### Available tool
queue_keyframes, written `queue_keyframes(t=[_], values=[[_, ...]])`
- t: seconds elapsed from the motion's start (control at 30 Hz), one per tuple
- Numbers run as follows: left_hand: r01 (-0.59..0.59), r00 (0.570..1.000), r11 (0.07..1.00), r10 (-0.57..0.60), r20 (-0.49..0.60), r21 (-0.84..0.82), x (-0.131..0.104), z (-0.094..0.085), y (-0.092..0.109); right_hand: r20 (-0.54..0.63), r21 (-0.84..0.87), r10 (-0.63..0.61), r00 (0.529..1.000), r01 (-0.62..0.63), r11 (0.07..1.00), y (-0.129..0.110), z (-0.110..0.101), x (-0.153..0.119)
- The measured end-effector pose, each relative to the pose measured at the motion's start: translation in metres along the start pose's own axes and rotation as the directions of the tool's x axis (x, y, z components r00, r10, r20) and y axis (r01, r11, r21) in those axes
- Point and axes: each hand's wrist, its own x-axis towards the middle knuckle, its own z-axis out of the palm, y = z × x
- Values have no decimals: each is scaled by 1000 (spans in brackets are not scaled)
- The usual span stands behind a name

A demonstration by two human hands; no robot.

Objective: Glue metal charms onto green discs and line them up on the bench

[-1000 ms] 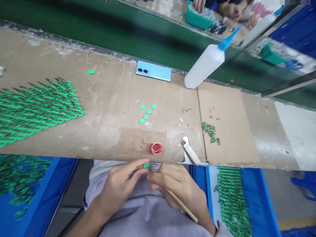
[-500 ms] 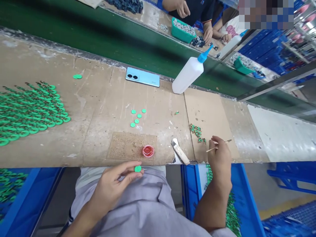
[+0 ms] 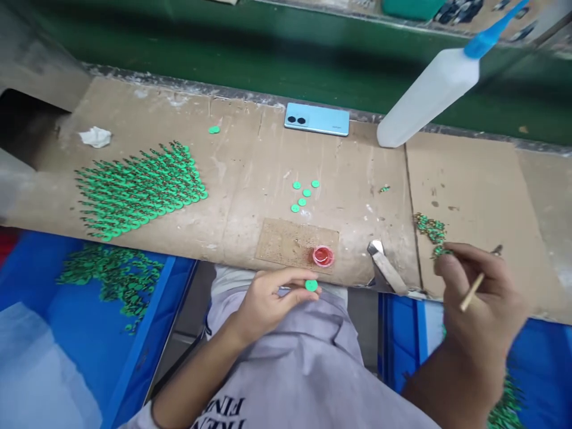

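Note:
My left hand (image 3: 272, 298) pinches a green disc (image 3: 311, 285) between thumb and fingers, just in front of a small cup of red liquid (image 3: 323, 256). The cup stands on a speckled flat plate (image 3: 286, 241). My right hand (image 3: 482, 292) holds a thin wooden stick (image 3: 472, 292) across its fingers. Its thumb and index fingertips are at the near end of a pile of small green and copper parts (image 3: 429, 228); whether they grip one is hidden. Several loose green discs (image 3: 306, 193) lie behind the plate.
Rows of green discs with stems (image 3: 143, 187) cover the left of the table. A phone (image 3: 317, 119) and a white bottle (image 3: 429, 98) are at the back. A cutter (image 3: 386, 268) lies at the front edge. Blue bins (image 3: 111, 351) flank my lap.
The view has shifted left and closer. My right hand has moved to the pile of small parts, stick still held. My left hand still holds the green disc near the red cup.

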Motion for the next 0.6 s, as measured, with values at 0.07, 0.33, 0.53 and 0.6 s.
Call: queue_keyframes(t=[0.07,0.33,0.53,0.6], values=[[-47,999,998,47,12,52,0,2,1,96,208,-69,993,47,977,-25,12,-21],[-391,916,831,391,86,395,2,0,4,586,493,-192,787,-158,855,-60,56,-52],[-456,885,785,452,116,419,2,-1,3,665,452,-202,719,-172,875,-60,60,-47],[-459,884,785,451,125,416,3,0,4,691,434,-192,697,-188,881,-61,60,-45]])
